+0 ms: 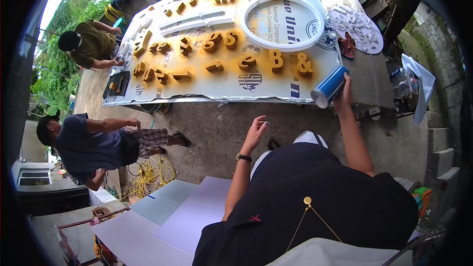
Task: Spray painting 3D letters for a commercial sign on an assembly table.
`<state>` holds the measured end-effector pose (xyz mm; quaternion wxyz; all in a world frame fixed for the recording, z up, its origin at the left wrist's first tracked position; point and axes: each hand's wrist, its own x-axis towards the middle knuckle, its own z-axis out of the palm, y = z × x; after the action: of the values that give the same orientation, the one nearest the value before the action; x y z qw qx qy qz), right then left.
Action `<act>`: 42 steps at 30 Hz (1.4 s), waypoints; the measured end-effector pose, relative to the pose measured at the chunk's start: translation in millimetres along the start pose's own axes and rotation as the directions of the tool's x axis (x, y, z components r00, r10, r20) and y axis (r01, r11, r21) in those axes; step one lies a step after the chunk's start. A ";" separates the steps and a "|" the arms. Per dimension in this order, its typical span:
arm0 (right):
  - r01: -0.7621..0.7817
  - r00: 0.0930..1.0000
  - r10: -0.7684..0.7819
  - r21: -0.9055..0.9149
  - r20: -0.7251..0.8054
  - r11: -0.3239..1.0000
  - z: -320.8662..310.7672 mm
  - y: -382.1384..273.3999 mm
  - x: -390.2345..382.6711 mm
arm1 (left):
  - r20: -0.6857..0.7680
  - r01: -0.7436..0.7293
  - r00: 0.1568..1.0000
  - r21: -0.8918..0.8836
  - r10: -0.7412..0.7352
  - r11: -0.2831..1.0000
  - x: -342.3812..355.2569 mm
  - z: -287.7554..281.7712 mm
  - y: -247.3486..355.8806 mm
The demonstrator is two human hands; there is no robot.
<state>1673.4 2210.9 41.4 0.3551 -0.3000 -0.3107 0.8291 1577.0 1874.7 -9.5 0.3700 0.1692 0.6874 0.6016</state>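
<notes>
Letters (pixel 217 42) on the panel (pixel 276 86) are mostly being shown gold already, while a can (pixel 329 86) is being gripped by the right hand (pixel 343 93), left hand (pixel 256 130) spread empty.

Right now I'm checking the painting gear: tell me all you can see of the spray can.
The spray can is a blue cylinder with a pale, silvery end, metal by its look. It lies tilted, that end pointing down-left, gripped by the right hand above the white board's near right corner. Its nozzle is hidden.
</notes>
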 end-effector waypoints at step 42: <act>-0.385 0.682 0.508 -0.332 0.527 0.861 127.8 42.5 -17.9 | -0.415 0.628 0.635 -0.214 -0.652 0.748 -169.4 -48.5 -304.4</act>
<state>1574.6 2134.9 95.5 -0.0065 -0.1231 -0.4026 0.9070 1720.5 1659.2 -247.6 0.3872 -0.2435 0.7549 0.4700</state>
